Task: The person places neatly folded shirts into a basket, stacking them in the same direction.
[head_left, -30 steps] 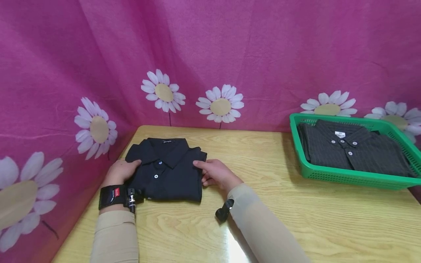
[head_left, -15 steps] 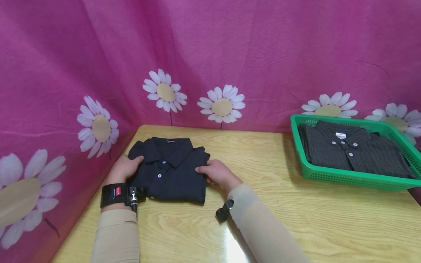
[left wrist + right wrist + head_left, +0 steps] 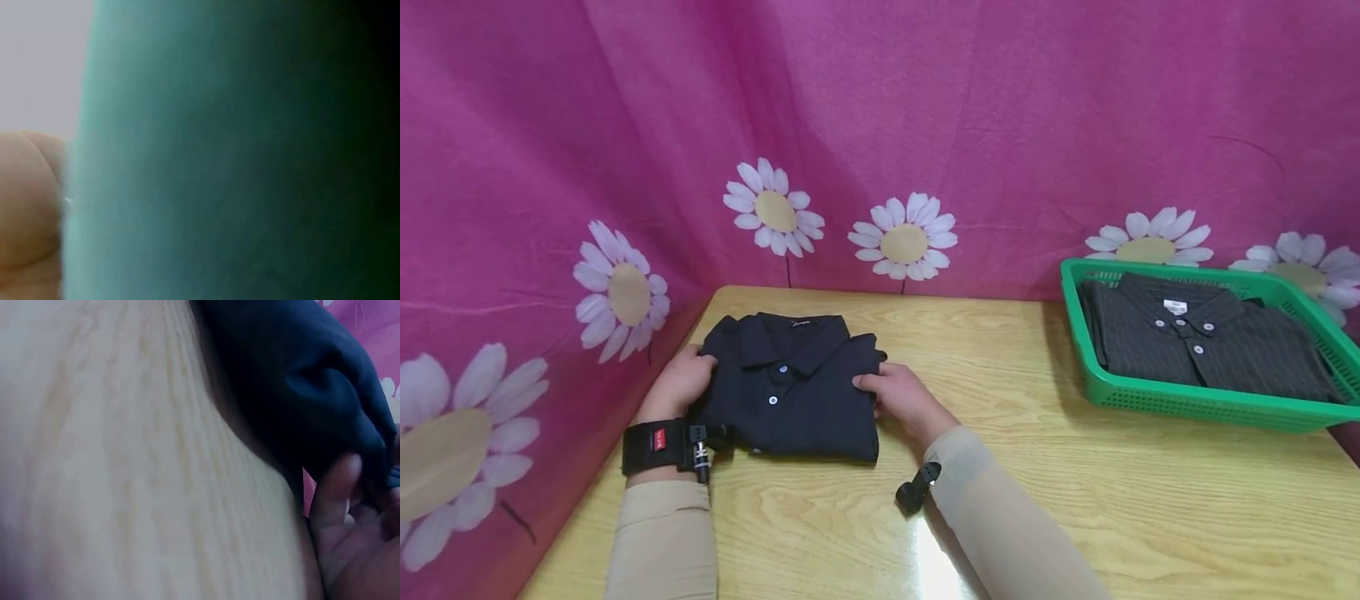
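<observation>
A folded black shirt [image 3: 820, 408] with white buttons lies on the table at the left of the head view, its collar at the far side. My left hand [image 3: 677, 383] holds its left edge; the thumb shows at the edge and the other fingers are hidden. At the opposite edge my right hand [image 3: 906, 396] pinches the cloth, thumb on top and fingers beneath. In the right wrist view, dark shirt cloth [image 3: 294, 375] bulges above the fingers. Blurred dark cloth [image 3: 219, 156] fills most of the left wrist view, with part of the hand [image 3: 28, 206] beside it.
A green plastic basket [image 3: 1210, 402] stands at the back right of the wooden table [image 3: 1000, 375]. Inside lies a folded dark striped shirt [image 3: 1150, 350]. A pink curtain [image 3: 1000, 125] with daisies borders the table at the back and left.
The black shirt has slid slightly to the right with my right hand. My left hand has stayed nearly in place, so its thumb now reaches less far over the cloth.
</observation>
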